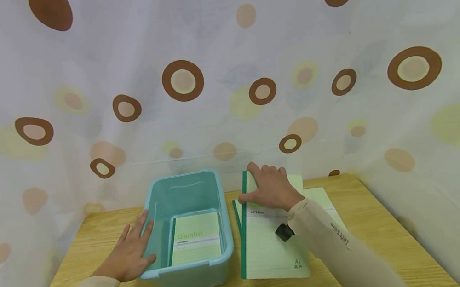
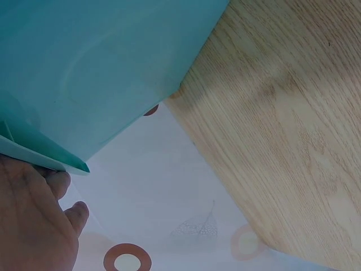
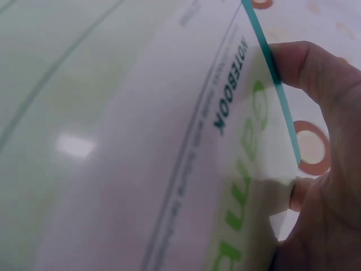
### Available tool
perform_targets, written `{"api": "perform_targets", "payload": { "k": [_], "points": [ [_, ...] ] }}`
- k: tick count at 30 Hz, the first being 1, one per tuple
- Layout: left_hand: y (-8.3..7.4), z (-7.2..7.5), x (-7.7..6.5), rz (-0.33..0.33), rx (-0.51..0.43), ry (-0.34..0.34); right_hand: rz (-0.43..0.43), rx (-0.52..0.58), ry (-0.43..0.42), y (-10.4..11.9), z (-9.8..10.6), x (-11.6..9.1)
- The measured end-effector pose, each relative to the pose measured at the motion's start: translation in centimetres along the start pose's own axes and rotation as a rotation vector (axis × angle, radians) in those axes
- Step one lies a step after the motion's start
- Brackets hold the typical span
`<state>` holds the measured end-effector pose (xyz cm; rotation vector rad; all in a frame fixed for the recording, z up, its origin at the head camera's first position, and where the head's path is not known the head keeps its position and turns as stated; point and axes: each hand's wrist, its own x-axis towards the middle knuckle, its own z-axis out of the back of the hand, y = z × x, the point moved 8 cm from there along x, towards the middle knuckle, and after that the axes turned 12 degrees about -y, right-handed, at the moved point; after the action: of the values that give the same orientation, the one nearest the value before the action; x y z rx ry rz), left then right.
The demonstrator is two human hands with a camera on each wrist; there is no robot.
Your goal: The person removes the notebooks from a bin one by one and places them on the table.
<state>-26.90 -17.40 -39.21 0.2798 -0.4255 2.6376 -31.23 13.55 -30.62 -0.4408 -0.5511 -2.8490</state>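
My right hand (image 1: 272, 188) grips a pale green notebook (image 1: 275, 255) with a dark green spine, near its upper left corner. In the right wrist view, thumb and fingers hold the edge of this notebook (image 3: 186, 141), and its cover fills most of the picture. More notebooks (image 1: 322, 199) lie partly covered beneath it on the table. At the left, my left hand (image 1: 130, 254) rests on the rim of a light blue plastic bin (image 1: 192, 268), fingers spread. A similar notebook (image 1: 198, 244), marked Gambit, lies flat inside the bin.
A light wooden table (image 1: 382, 235) carries everything. Behind it and along both sides hangs a white cloth (image 1: 211, 122) patterned with brown, peach and yellow spots. The bin's right wall stands close beside the notebooks.
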Motion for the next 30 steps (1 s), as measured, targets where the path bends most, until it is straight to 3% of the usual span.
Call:
{"api": "perform_targets", "payload": {
  "k": [8,15,30],
  "points": [
    [0.0,0.1,-0.1,0.004,0.006,0.009,-0.018,-0.015,0.027,-2.5,-4.7,-2.4],
    [0.0,0.0,-0.1,-0.001,0.004,0.008,0.009,-0.050,0.052,-3.5,-8.5,-3.7],
    [-0.1,0.1,0.0,0.008,-0.014,0.000,0.047,0.003,0.129,-4.8,-15.1,-5.9]
  ]
}}
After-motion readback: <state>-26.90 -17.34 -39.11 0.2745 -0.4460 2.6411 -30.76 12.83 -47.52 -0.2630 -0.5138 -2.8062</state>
